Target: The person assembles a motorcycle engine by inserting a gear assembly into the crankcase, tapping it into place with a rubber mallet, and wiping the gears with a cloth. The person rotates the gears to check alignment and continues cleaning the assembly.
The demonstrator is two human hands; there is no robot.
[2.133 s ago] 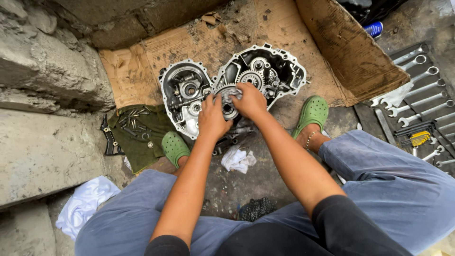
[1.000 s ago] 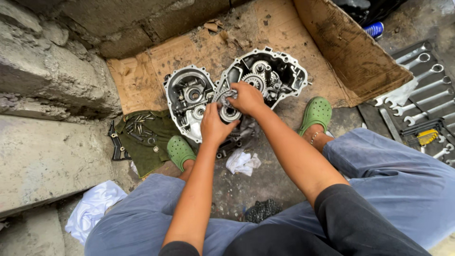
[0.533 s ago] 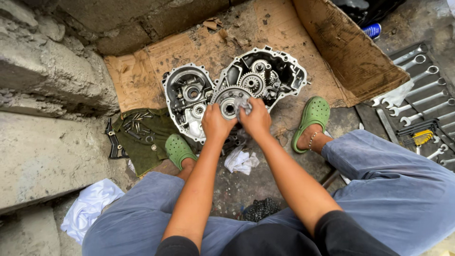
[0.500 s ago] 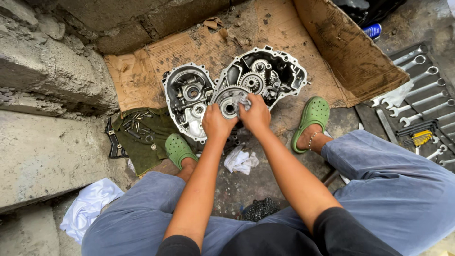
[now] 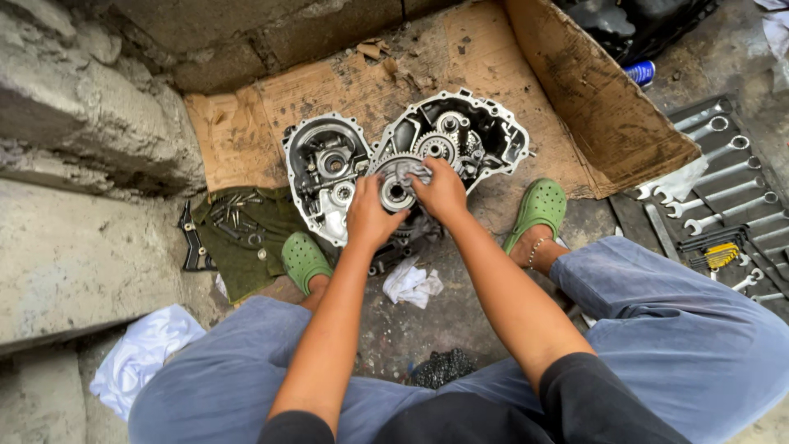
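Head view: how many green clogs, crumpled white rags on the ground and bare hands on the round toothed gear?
Green rubber clogs: 2
Crumpled white cloth rags: 2
Bare hands on the round grey metal gear: 2, left hand, right hand
Total: 6

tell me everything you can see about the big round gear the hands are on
The round gear is grey bare metal, greasy-looking, with fine teeth around its rim and a dark hollow hub at the centre. It faces up toward the camera, sitting at the near edge of the open engine case, where the two case halves meet. The left hand grips its lower left edge and the right hand covers its right side, so part of the rim is hidden.
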